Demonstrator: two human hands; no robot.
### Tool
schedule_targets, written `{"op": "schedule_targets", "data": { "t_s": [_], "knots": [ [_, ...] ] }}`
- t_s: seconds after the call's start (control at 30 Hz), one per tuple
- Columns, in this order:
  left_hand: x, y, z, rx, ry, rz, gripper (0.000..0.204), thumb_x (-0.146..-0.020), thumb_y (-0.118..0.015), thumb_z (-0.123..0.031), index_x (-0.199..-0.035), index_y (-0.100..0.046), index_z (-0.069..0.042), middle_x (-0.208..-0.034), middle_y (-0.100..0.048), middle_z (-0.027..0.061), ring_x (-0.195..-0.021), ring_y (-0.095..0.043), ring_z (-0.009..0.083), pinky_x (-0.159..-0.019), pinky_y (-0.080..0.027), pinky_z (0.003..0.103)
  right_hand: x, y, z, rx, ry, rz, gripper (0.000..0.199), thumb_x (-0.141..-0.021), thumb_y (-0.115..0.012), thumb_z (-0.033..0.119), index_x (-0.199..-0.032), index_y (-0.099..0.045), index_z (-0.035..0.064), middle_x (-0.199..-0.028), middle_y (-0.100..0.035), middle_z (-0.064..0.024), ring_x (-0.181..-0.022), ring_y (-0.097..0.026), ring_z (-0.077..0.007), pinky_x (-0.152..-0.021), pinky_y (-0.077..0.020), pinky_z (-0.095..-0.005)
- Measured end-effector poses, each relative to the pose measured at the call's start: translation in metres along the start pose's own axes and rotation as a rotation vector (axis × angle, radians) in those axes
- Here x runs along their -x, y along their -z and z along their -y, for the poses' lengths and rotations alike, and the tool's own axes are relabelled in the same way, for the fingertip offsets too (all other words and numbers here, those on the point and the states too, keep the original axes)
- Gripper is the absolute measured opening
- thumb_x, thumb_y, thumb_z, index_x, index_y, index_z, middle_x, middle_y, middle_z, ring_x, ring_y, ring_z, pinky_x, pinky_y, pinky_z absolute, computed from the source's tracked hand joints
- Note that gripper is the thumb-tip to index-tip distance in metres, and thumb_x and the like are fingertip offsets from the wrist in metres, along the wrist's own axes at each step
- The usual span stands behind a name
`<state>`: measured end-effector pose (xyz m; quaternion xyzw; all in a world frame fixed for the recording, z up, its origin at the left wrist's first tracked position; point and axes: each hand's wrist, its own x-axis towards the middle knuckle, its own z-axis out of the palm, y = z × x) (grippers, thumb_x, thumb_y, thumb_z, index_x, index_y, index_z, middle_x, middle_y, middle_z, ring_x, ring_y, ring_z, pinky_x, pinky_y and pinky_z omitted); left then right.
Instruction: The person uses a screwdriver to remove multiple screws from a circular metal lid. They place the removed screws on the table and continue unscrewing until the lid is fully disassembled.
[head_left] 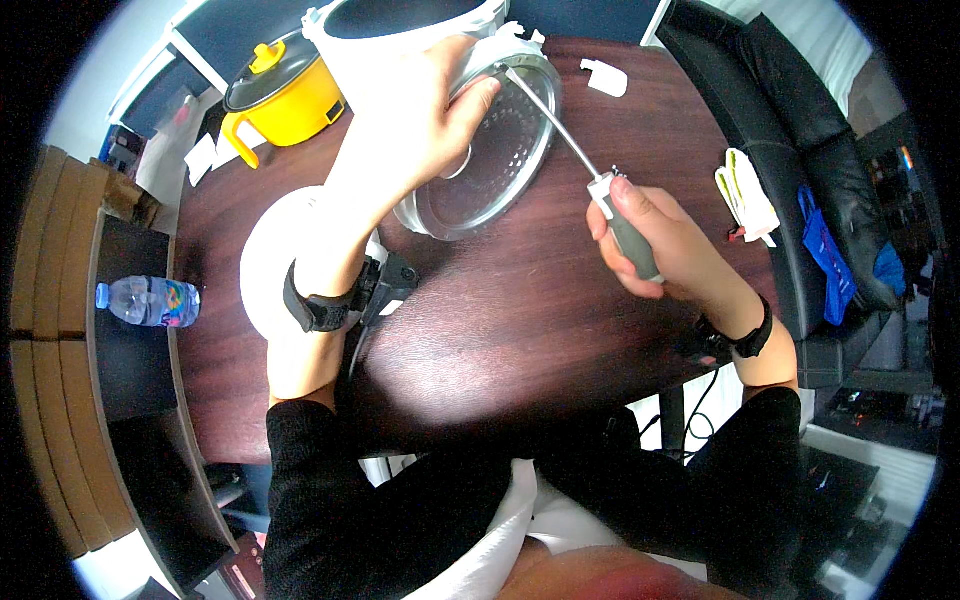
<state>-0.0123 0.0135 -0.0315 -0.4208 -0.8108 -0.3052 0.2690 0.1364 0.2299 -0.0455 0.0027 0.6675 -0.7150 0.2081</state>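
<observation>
A screwdriver (630, 235) with a grey-green and white handle is gripped in my right hand (655, 235). Its long metal shaft slants up and left, and the tip meets the upper rim of a round lid (500, 150). That lid stands tilted, showing a metal inner face with many small holes. Closed around its upper left edge is my left hand (435, 115), thumb toward the screwdriver tip. Right behind the lid is a white cooker body (380, 50) with a dark opening. Whether the lid is joined to it is hidden. Beneath my left forearm lies a round white piece (270, 265).
A yellow pot (300, 110) with a dark lid stands at the far left. A small white plastic part (605, 78) lies at the far right, and a folded white-and-yellow cloth (745, 200) at the right edge. Left of the table is a water bottle (150, 302); a black sofa (800, 130) borders the right.
</observation>
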Motion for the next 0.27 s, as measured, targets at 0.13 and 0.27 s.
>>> {"op": "schedule_targets", "data": {
  "t_s": [0.13,0.27],
  "knots": [
    [0.0,0.006,-0.006,-0.017,0.074,0.055,0.042,-0.085,-0.067,-0.03,-0.114,-0.061,0.0,-0.09,-0.067,0.0219,-0.083,-0.067,0.0324,-0.074,-0.052,0.038,-0.002,0.022,0.017,0.496,0.061,-0.126,0.042,-0.101,-0.04,0.041,-0.085,-0.054,0.0044,-0.053,-0.052,-0.0031,-0.035,-0.045,-0.0124,-0.034,-0.0336,-0.0261],
    [-0.001,0.002,0.003,-0.013,-0.01,0.01,0.042,-0.085,-0.067,-0.03,-0.115,-0.062,-0.002,-0.089,-0.067,0.0214,-0.082,-0.068,0.0295,-0.075,-0.051,0.036,0.001,0.033,0.032,1.496,0.443,-0.457,0.035,-0.097,-0.05,0.042,-0.092,-0.06,0.0093,-0.068,-0.068,-0.0095,-0.053,-0.065,-0.0282,-0.045,-0.0484,-0.0378]
  ]
}}
